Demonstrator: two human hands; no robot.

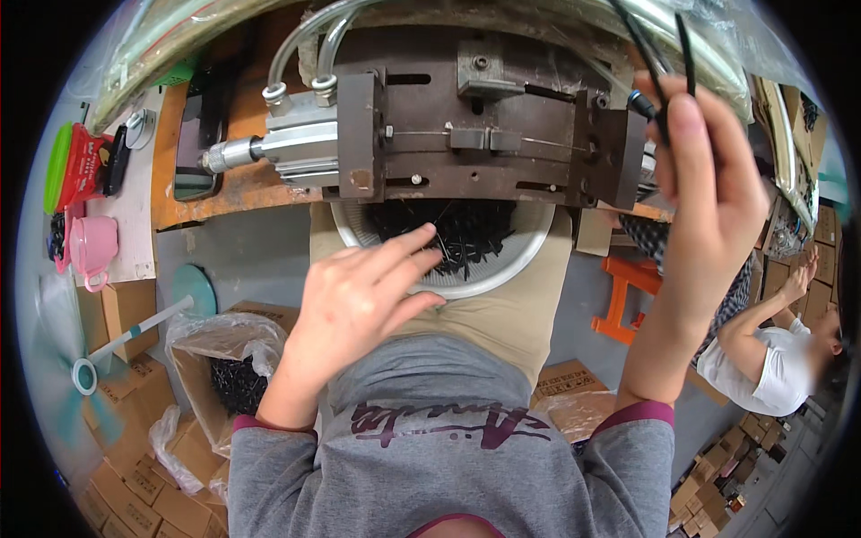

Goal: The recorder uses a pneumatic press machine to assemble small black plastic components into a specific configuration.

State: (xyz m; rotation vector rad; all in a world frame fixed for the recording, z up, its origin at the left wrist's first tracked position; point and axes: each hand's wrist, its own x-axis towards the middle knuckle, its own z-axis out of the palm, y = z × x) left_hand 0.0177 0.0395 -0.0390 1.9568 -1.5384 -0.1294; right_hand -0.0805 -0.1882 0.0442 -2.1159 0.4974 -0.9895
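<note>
So the person's grey T-shirt with maroon trim (421,466) is filling the near end, with beige trousers (516,327) showing just past it. A round white plastic bowl (489,286) is sitting over the lap, and it's holding a messy heap of thin black pieces (484,224). The left hand (363,296) is reaching in from the near left, palm down, fingers loosely spread, thumb apart; its fingertips are hanging right over the heap, but I can't tell if they're touching. The right hand (704,166) is up on the right, closing thumb and fingers around some long thin black strips (685,49) that are sticking out past the far side, at least two I'd say. Just left of that hand, a blue-and-black tube fitting (641,104) is showing. Beyond the bowl, a dark brown metal fixture (471,175) is stretching left to right, a silver cylinder (300,148) sitting at its left end and clear hoses (285,54) looping up from it. Way off right, a co-worker in a white shirt (762,368) is raising a forearm.
</note>
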